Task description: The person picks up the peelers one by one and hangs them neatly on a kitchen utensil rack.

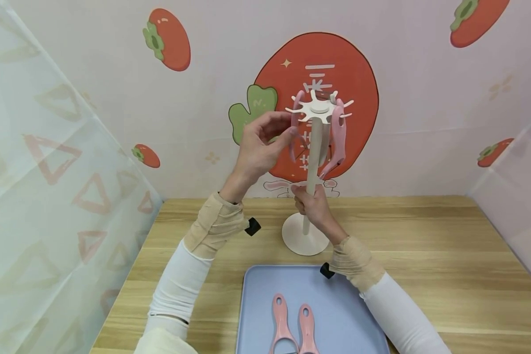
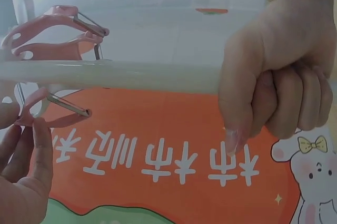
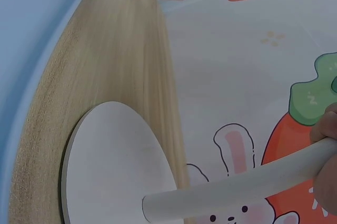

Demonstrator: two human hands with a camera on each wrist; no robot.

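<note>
A white rack with a round base and a hooked top stands behind the tray. My right hand grips its post low down, fingers curled round it. Up at the top, my left hand pinches a pink peeler between thumb and fingers, at the rack's left side. The peeler's metal blade shows in the left wrist view. More pink peelers hang on the rack's right side. Something metallic behind the post is partly hidden. The right wrist view shows the round base and lower post.
A blue tray lies at the front of the wooden table. On it are a pink Y-shaped peeler and another pink-handled tool, both cut off by the frame's lower edge. A printed cloth wall stands close behind the rack.
</note>
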